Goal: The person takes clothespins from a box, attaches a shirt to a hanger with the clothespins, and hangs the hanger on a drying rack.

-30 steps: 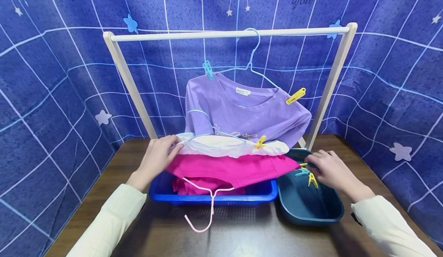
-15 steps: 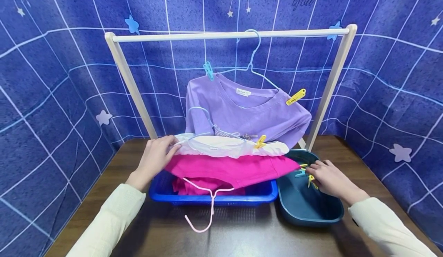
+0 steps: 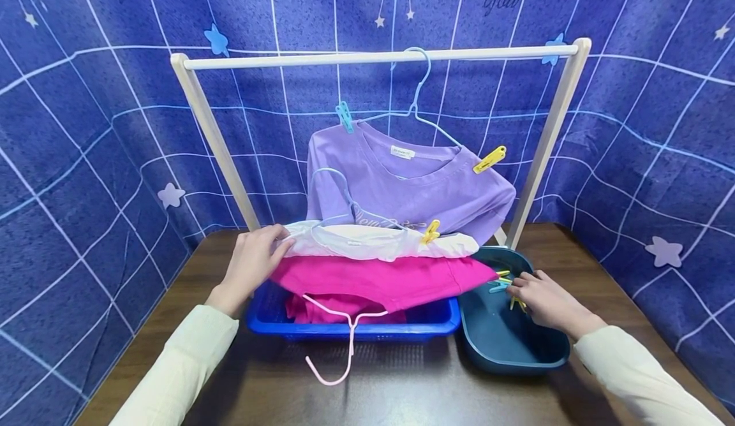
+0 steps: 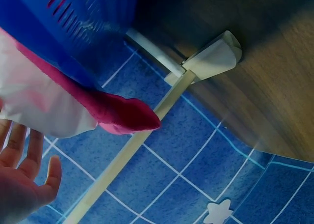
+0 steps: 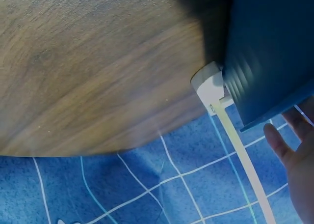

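My left hand (image 3: 255, 257) grips the left shoulder of a white shirt (image 3: 367, 242), with its fingertips at the cloth. A light-blue hanger (image 3: 344, 187) sits in this shirt's neckline, and a yellow clothespin (image 3: 430, 231) clips its right side. The white shirt lies over bright pink clothing (image 3: 367, 279) on the blue basket (image 3: 356, 329). Inside the dark teal bin (image 3: 511, 365) my right hand (image 3: 545, 301) pinches a yellow clothespin (image 3: 519, 303), which the fingers partly cover. Other yellow and blue clothespins (image 3: 498, 287) lie just left of those fingertips.
A purple shirt (image 3: 402, 183) hangs by a blue hanger from the white rail (image 3: 258, 61), held by blue and yellow clothespins. A pink hanger (image 3: 350, 343) sticks out over the basket's front edge. The wooden table (image 3: 402, 388) carries everything; patterned blue cloth (image 3: 86, 158) surrounds it.
My right hand has lowered into the teal bin and closed on a yellow clothespin. The hook of the white shirt's hanger has tipped upward, while my left hand has stayed at the shoulder.
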Demonstrator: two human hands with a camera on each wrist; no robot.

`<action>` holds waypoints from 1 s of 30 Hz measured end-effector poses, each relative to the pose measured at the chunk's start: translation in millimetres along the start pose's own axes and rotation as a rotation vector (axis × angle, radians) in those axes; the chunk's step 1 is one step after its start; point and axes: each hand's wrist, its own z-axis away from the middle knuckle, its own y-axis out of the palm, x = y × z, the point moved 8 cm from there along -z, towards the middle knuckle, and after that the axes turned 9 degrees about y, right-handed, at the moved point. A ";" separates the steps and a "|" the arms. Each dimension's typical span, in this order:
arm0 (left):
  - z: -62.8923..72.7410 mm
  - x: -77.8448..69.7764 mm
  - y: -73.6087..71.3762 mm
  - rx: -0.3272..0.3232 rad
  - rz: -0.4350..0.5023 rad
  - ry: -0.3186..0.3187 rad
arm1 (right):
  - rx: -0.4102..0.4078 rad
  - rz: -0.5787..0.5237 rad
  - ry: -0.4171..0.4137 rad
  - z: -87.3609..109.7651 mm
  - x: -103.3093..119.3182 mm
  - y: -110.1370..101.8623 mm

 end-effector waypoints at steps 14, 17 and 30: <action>4.0 8.1 -1.7 -0.030 0.000 -0.022 | 0.031 0.089 -0.041 2.3 3.4 13.9; 3.9 9.7 -0.6 -0.034 0.009 -0.036 | 0.004 0.105 -0.061 1.6 5.1 16.2; 4.9 11.5 1.2 0.003 -0.010 -0.057 | -0.009 0.136 -0.100 -0.8 2.8 25.1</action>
